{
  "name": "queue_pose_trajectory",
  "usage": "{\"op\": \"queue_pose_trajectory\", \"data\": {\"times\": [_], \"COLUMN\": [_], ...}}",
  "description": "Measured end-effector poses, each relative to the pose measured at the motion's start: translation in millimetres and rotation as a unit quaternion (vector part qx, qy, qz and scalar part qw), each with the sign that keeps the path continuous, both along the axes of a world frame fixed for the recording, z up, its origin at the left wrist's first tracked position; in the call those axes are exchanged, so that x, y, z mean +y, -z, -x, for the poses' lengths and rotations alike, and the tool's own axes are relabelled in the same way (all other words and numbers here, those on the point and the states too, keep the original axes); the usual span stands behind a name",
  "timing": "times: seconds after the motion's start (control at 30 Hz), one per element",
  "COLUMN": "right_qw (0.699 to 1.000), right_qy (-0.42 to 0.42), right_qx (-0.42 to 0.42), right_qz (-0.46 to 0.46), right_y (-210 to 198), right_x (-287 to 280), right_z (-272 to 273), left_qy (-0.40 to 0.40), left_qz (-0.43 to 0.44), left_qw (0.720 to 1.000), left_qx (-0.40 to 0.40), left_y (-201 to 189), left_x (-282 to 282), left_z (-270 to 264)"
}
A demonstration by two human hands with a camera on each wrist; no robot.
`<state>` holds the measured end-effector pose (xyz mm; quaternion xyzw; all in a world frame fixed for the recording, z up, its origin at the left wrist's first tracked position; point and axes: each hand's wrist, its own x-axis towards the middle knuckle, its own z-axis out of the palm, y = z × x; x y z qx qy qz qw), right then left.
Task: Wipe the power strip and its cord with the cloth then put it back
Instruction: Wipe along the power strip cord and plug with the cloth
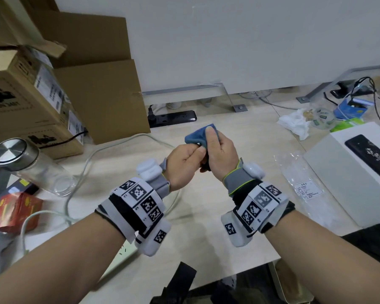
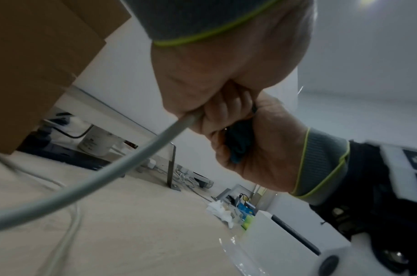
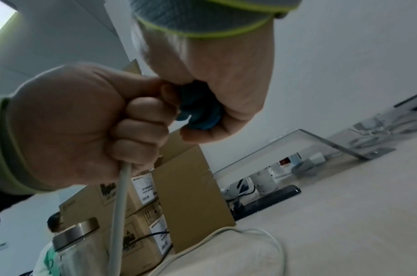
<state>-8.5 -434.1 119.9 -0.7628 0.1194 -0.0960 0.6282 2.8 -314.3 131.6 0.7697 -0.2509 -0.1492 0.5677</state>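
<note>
Showing only underneath: cord (image 3: 119,201) in left hand (image 3: 84,119)

The cloth (image 1: 199,133) looked soft, matt blue fabric. The cord (image 2: 89,184) was smooth pale-grey plastic. The table (image 1: 246,137) showed matt, light wood grain. At the left, boxes (image 1: 97,95) were plain brown cardboard; the clear glass jar (image 1: 35,167) had a brushed-metal lid.

Above the tabletop (image 1: 239,137) both hands are held close together. The right hand (image 1: 219,150) is closed around a blue cloth (image 1: 198,134), and the left hand (image 1: 184,161) is curled just beside it, touching the cloth. A pale cord (image 1: 83,163) loops over the tabletop. On the left lie a glass jar (image 1: 31,165) and brown boxes (image 1: 31,102).
</note>
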Motion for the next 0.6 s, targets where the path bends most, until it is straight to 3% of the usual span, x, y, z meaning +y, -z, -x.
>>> {"op": "queue_pose_trajectory", "data": {"times": [0.1,0.2,0.27,0.33,0.43,0.53,0.6], "right_qw": [0.998,0.982,0.968,0.975,0.980,0.974,0.969], "right_qy": [-0.051,-0.027,0.001,0.038,0.068,0.044,0.034], "right_qx": [0.036,0.090,0.120,0.133,0.165,0.195,0.221], "right_qz": [0.032,0.166,0.222,0.173,0.088,0.102,0.103], "right_y": [3.6,15.0,26.2,37.5,50.7,57.1,61.6], "right_x": [-8.9,-18.8,-26.5,-30.8,-30.5,-27.8,-28.2], "right_z": [-2.5,-7.9,-7.4,-3.3,4.4,10.7,14.8], "left_qy": [0.012,-0.007,-0.030,-0.043,-0.026,-0.015,-0.036], "left_qz": [0.002,-0.011,-0.046,-0.128,-0.231,-0.267,-0.246], "left_qw": [1.000,0.996,0.996,0.990,0.970,0.958,0.960], "left_qx": [0.027,0.086,0.069,0.042,0.078,0.105,0.130], "left_y": [8.6,34.4,53.8,74.3,106.0,121.7,126.7], "left_x": [6.5,12.5,14.4,15.8,16.4,7.4,0.8], "left_z": [-3.5,-6.2,-3.0,2.5,12.5,19.8,23.6]}}
